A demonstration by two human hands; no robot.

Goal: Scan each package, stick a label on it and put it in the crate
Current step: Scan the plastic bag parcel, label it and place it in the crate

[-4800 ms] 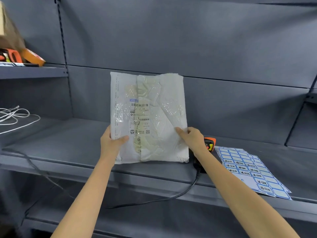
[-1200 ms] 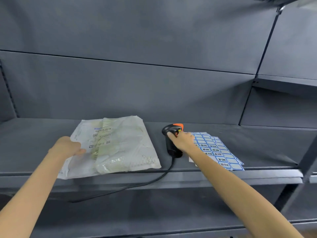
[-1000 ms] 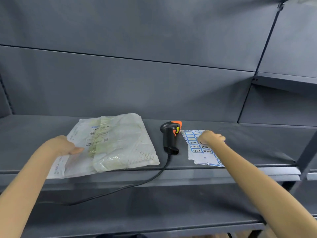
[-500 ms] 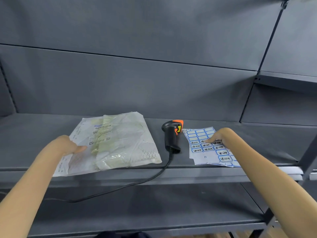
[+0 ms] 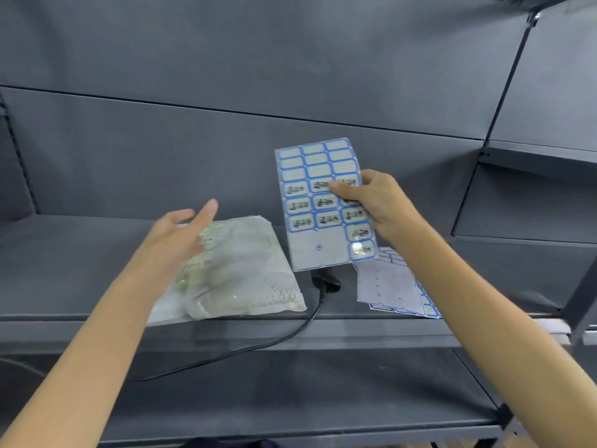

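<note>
Two hands: right hand (image 5: 376, 202) pinches label sheet (image 5: 323, 205); left hand (image 5: 181, 234) spread, empty, above package (image 5: 245, 273).

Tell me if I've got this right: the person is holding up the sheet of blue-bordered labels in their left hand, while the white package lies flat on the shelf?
Not quite. The head view shows the right hand pinching the label sheet and holding it up; the left hand is open above the package. The package does lie flat on the shelf.

Nothing legible. Label sheet (image 5: 324, 205) has blue-framed stickers with dark print, too blurred to read. Package (image 5: 239, 273) shows small printed lines, also unreadable.
</note>
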